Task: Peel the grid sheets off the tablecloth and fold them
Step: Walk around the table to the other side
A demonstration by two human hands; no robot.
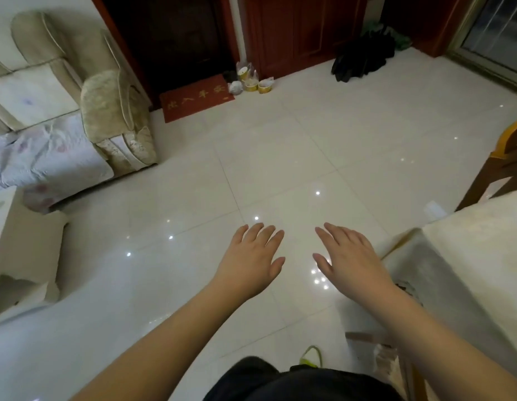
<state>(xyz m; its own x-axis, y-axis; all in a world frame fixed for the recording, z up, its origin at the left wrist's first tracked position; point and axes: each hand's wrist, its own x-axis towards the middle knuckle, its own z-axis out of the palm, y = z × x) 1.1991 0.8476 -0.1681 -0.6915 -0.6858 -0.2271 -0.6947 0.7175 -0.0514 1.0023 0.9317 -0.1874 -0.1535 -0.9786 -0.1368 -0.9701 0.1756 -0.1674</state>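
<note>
I see both hands held out over the glossy tiled floor [280, 157], palms down, fingers straight and spread, holding nothing and touching nothing. The left hand [253, 260] sits just left of centre, the right hand [348, 257] beside it toward three o'clock, a clear gap between the two thumbs. At about four o'clock from the hands stands the worktop [442, 287], draped in a pale cream tablecloth [480, 241] whose cloth hangs down the near side; the right forearm passes close by its corner. I cannot make out any grid sheets on the cloth from here, since only part of its top is in view and the surface looks plain. A wooden chair [503, 163] stands beyond the worktop at two o'clock. At ten o'clock there is a cream sofa [77, 68] with a flowered quilt [48, 160] spilling off its seat. At twelve o'clock a red doormat [196, 101] lies before a dark doorway, with a few small yellow cups [251, 81] just beside it, and a heap of dark cloth [364, 57] lies farther toward one o'clock.
</note>
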